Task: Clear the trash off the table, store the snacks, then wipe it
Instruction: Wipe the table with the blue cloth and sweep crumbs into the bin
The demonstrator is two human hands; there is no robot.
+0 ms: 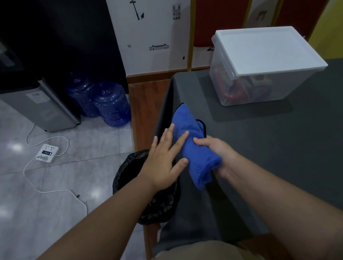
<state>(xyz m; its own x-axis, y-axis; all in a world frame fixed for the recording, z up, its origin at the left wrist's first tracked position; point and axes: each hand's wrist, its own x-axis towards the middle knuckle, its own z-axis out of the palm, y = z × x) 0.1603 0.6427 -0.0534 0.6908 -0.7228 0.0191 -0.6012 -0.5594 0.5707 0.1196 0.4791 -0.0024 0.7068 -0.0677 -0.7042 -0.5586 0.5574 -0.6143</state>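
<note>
Now wiping, by the look of it: right hand clamped around a bunched blue cloth near the table's left edge, gripping the middle so both ends stay free to drag. Left hand flat, fingers straight and spread, fingertips touching the cloth's side right at that left edge, probably steadying or smoothing the bundle over the grey table covering. Hands close together, one on each side of the cloth. Towards the far edge, a clear storage box with its white lid on, colourful packets inside, likely the snacks already stored. Below the left edge, on the floor, a bin lined with a black bag, placed handy for sweeping trash off. No loose trash visible on the grey top, so probably only the wipe left.
</note>
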